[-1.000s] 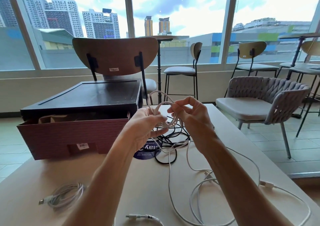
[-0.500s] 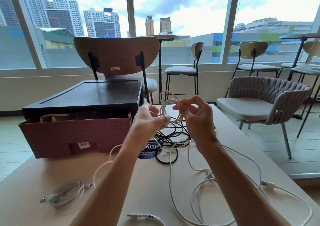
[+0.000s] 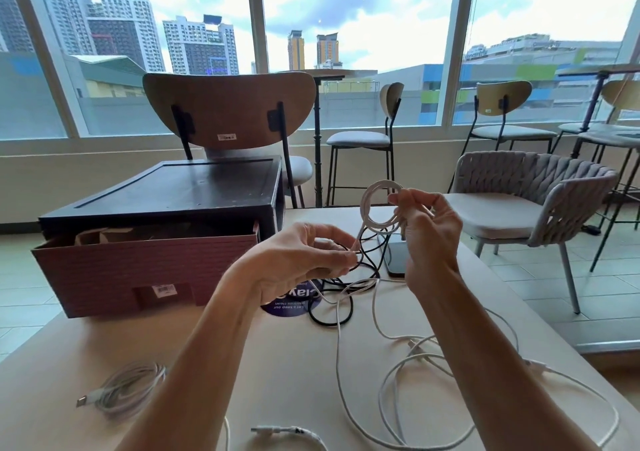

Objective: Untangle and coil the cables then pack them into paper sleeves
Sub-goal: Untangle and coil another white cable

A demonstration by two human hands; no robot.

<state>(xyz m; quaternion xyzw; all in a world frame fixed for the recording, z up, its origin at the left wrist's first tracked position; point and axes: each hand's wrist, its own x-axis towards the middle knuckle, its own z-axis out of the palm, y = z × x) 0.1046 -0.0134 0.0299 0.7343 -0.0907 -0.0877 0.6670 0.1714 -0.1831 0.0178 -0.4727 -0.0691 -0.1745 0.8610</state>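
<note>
Coil: a white coil [image 3: 379, 208] is hanging upright in the air over the far half of the table [image 3: 242, 364], its ring facing the camera
Right hand: the right hand [image 3: 427, 232] is pinching the coil's right side between thumb and curled fingers
Left hand: the left hand [image 3: 301, 260] is sitting lower and to the left, fingers curled, pinching the strand running down from the coil
Loose cable: white cable [image 3: 419, 348] is lying in slack loops on the table under the right forearm
Black cable: a black cable [image 3: 329, 324] is lying tangled just beyond the left hand, crossing a blue sticker [image 3: 287, 307]
Bundle: a wound white bundle [image 3: 128, 388] is lying near the table's left front, well apart from both hands
Phone: a dark phone [image 3: 396, 256] is lying flat behind the hands
Box: a red box [image 3: 138, 270] is standing on the table's left, paper sleeves [image 3: 90, 239] showing inside under a dark cover [image 3: 173, 194]
</note>
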